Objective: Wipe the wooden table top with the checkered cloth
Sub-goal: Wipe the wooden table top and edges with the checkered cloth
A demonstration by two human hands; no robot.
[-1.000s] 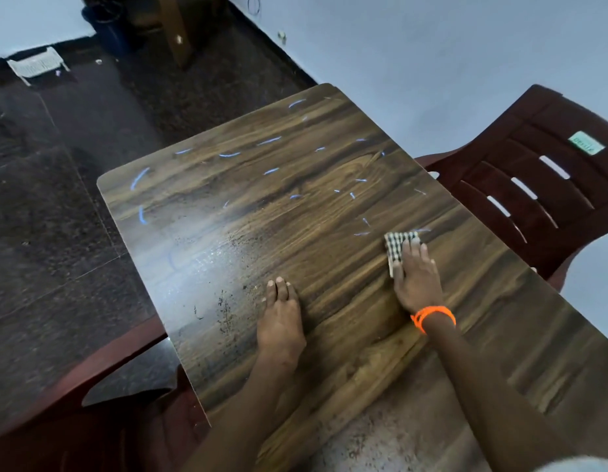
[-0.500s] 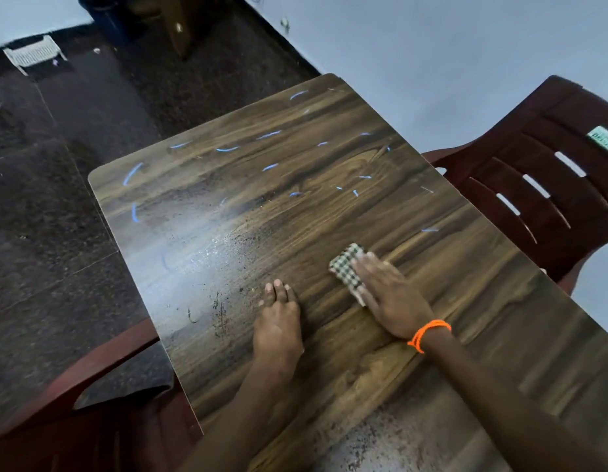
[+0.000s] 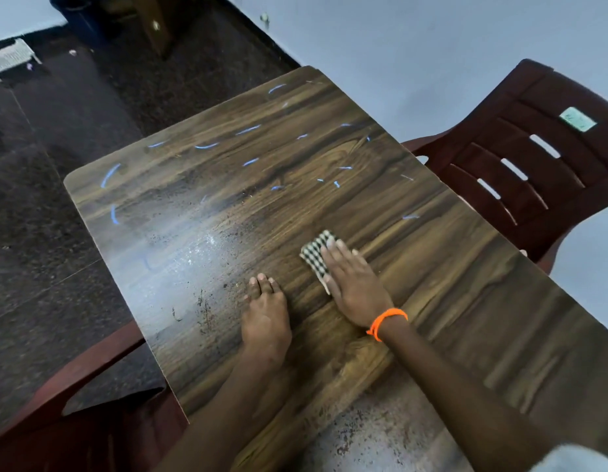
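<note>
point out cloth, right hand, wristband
cloth (image 3: 315,253), head view, on the checkered part left of the fingers
right hand (image 3: 355,287), head view, on the back of the hand
wristband (image 3: 386,321), head view, on the orange band at the right wrist

This looks like a plain room in a home, or perhaps a simple hostel or rented room; the view is too narrow to say which. A wood-grain counter (image 3: 295,206) with rounded corners stands against a bare pale-blue wall (image 3: 415,56). Dark red moulded plastic chairs sit at it, one with a slatted back and a green sticker (image 3: 534,158), another at the near left (image 3: 74,386). The floor (image 3: 50,250) is dark speckled stone tile. A wooden furniture leg (image 3: 152,25) and a dark bin (image 3: 77,11) stand at the far wall.
</note>
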